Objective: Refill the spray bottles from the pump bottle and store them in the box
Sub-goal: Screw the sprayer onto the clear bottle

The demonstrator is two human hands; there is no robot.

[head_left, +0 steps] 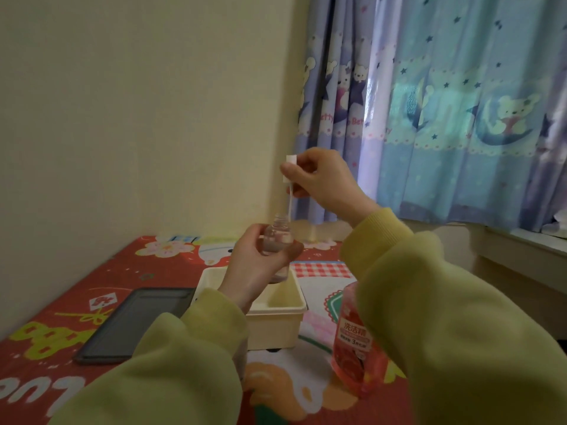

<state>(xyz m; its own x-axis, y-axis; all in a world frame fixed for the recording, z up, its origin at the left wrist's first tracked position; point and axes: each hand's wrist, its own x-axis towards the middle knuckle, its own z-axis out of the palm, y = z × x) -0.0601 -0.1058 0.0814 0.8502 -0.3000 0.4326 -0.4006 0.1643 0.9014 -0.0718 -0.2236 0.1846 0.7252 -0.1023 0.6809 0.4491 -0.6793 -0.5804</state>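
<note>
Clear plastic catches the dim room light in the head view, where a person in yellow-green fleece sleeves [445,317] holds a small clear plastic spray bottle [277,237] upright above the counter [61,317], which is covered in a red cartoon-print cloth. The left hand [254,265] is wrapped round the bottle's body, thumb on the right side and fingers on the left, and the neck stands uncapped.

Above it, the right hand [322,182] pinches the white plastic spray head [290,167] between thumb and fingertips, its thin white dip tube [289,200] hanging straight down. The tube's lower end sits at the bottle's mouth; whether it is inside the neck cannot be told.

Directly below the held bottle, at the counter's middle, stands an open cream-coloured rectangular plastic box [276,309]. To the near right of the box stands the pink translucent pump bottle [352,342] with a pink-and-white label, its top hidden behind the right sleeve. Left of the box lies a flat dark grey rectangular tray [135,323].

Behind, a plain cream wall [153,118] meets blue and lilac curtains [460,118] printed with bears and stars at the far right.
</note>
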